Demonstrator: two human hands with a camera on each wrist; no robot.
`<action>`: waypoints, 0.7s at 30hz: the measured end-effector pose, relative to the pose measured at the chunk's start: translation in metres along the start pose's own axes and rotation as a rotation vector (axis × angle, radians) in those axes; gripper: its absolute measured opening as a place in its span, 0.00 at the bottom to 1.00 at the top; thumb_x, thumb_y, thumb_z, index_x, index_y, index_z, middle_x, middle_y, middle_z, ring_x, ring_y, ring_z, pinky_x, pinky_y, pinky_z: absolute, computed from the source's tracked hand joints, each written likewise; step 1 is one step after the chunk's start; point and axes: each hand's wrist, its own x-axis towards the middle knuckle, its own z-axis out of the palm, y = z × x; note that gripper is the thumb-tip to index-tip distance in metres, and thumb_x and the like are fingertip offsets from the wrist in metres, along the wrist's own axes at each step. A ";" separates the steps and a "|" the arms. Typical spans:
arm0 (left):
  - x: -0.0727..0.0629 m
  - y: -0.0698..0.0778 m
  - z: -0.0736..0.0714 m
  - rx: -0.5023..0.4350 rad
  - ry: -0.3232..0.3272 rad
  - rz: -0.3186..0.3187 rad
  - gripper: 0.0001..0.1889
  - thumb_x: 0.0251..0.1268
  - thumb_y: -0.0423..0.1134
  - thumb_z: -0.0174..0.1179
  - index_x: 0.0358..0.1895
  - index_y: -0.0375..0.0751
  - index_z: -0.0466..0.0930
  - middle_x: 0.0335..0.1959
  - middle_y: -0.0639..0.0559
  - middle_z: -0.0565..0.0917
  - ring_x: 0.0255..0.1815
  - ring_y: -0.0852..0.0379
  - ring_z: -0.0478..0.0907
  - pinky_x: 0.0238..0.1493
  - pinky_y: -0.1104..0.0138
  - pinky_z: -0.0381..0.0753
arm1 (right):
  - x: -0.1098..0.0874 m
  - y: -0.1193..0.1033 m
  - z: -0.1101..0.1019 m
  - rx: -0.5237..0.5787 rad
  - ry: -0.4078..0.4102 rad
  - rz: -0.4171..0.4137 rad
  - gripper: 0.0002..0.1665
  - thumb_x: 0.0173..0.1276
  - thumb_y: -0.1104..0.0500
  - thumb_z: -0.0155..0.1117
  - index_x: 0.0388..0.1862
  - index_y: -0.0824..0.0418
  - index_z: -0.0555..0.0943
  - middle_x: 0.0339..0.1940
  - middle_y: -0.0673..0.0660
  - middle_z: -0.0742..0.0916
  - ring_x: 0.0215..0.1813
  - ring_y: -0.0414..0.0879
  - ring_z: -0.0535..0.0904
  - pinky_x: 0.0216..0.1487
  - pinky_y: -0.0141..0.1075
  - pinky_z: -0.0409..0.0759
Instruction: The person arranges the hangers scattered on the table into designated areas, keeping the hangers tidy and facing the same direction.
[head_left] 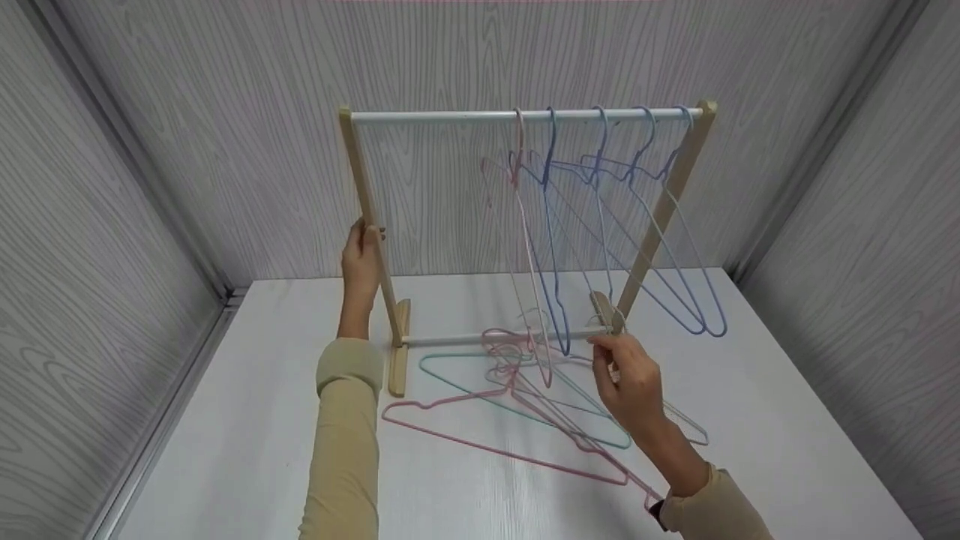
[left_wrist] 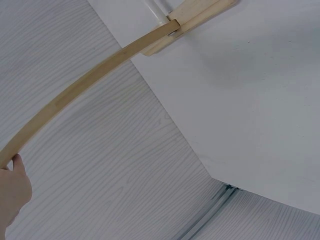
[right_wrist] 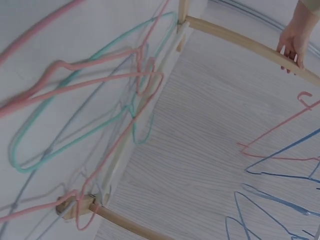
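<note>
In the head view my left hand (head_left: pixel 361 259) grips the left wooden post (head_left: pixel 383 274) of a hanger rack, partway up. The left wrist view shows the same hand (left_wrist: pixel 14 192) at the edge of the post. My right hand (head_left: pixel 630 379) is over the tabletop near the foot of the right post, fingers loosely bent, with nothing visible between them. Beside it lie a pink hanger (head_left: pixel 506 454), a green hanger (head_left: pixel 450 382) and grey hangers, overlapping. On the top rail (head_left: pixel 435 116) hang a pink hanger (head_left: pixel 519 154) and several blue hangers (head_left: pixel 550 154).
The right wooden post (head_left: pixel 660 217) stands behind the hung hangers. A white lower bar (head_left: pixel 450 340) joins the wooden feet. Wood-grain panels surround the white table (head_left: pixel 247 420) at the back and on both sides.
</note>
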 end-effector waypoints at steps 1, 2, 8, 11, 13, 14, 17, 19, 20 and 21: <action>0.000 0.000 0.000 0.000 -0.001 0.000 0.22 0.74 0.41 0.40 0.65 0.32 0.61 0.49 0.37 0.75 0.54 0.48 0.69 0.57 0.58 0.64 | -0.005 0.000 0.000 0.005 -0.010 -0.014 0.11 0.69 0.63 0.52 0.34 0.69 0.79 0.23 0.56 0.77 0.22 0.43 0.70 0.19 0.29 0.69; 0.000 0.001 0.000 0.002 -0.001 -0.001 0.22 0.74 0.40 0.40 0.65 0.32 0.61 0.49 0.37 0.75 0.54 0.48 0.69 0.57 0.59 0.63 | -0.011 0.001 0.001 0.008 -0.025 -0.024 0.11 0.69 0.63 0.51 0.34 0.69 0.79 0.23 0.56 0.77 0.21 0.43 0.70 0.19 0.28 0.69; -0.001 0.001 0.000 -0.005 -0.017 -0.015 0.23 0.75 0.41 0.39 0.66 0.32 0.59 0.51 0.38 0.74 0.56 0.49 0.69 0.57 0.60 0.63 | -0.053 0.012 0.002 -0.038 -0.197 0.014 0.11 0.69 0.62 0.50 0.34 0.65 0.80 0.23 0.52 0.78 0.21 0.39 0.69 0.19 0.27 0.70; -0.002 0.000 0.000 -0.022 -0.030 -0.023 0.23 0.75 0.43 0.38 0.67 0.34 0.58 0.52 0.39 0.73 0.56 0.50 0.68 0.57 0.61 0.64 | -0.073 0.023 0.000 -0.082 -0.304 0.077 0.05 0.63 0.66 0.54 0.35 0.63 0.79 0.25 0.52 0.79 0.22 0.39 0.70 0.20 0.29 0.72; -0.001 0.000 0.000 -0.015 -0.029 -0.020 0.24 0.75 0.43 0.38 0.67 0.34 0.58 0.51 0.39 0.73 0.56 0.50 0.69 0.57 0.61 0.64 | -0.088 0.032 -0.001 -0.146 -0.373 0.144 0.05 0.58 0.68 0.59 0.34 0.62 0.78 0.27 0.52 0.79 0.23 0.40 0.72 0.20 0.31 0.72; -0.001 0.000 0.000 -0.009 -0.029 -0.018 0.24 0.75 0.44 0.38 0.67 0.34 0.58 0.51 0.39 0.73 0.56 0.49 0.69 0.57 0.61 0.64 | -0.095 0.037 -0.002 -0.179 -0.405 0.186 0.07 0.56 0.69 0.61 0.33 0.62 0.77 0.28 0.53 0.79 0.24 0.41 0.73 0.20 0.33 0.72; -0.001 0.001 0.000 0.007 -0.031 -0.016 0.24 0.75 0.44 0.38 0.67 0.34 0.57 0.52 0.39 0.73 0.57 0.49 0.68 0.57 0.60 0.64 | -0.114 0.048 -0.005 -0.276 -0.521 0.370 0.10 0.52 0.70 0.66 0.32 0.61 0.76 0.30 0.55 0.78 0.29 0.46 0.75 0.21 0.38 0.73; -0.003 0.006 -0.001 0.008 -0.035 -0.020 0.24 0.75 0.44 0.37 0.67 0.33 0.57 0.52 0.38 0.72 0.57 0.48 0.68 0.58 0.59 0.63 | -0.122 0.054 -0.009 -0.327 -0.613 0.528 0.08 0.55 0.68 0.65 0.34 0.62 0.76 0.32 0.57 0.78 0.32 0.50 0.75 0.23 0.42 0.74; -0.006 0.012 -0.001 0.009 -0.038 -0.027 0.24 0.75 0.43 0.37 0.67 0.32 0.56 0.53 0.37 0.72 0.58 0.47 0.68 0.58 0.58 0.63 | -0.125 0.056 -0.011 -0.346 -0.651 0.598 0.08 0.56 0.67 0.64 0.35 0.64 0.76 0.33 0.58 0.77 0.34 0.52 0.75 0.24 0.44 0.74; -0.009 0.018 -0.001 0.008 -0.041 -0.034 0.24 0.75 0.42 0.37 0.67 0.32 0.56 0.53 0.37 0.72 0.58 0.46 0.67 0.58 0.58 0.63 | -0.127 0.058 -0.012 -0.367 -0.687 0.658 0.08 0.57 0.67 0.63 0.36 0.65 0.76 0.34 0.60 0.77 0.35 0.54 0.74 0.26 0.45 0.74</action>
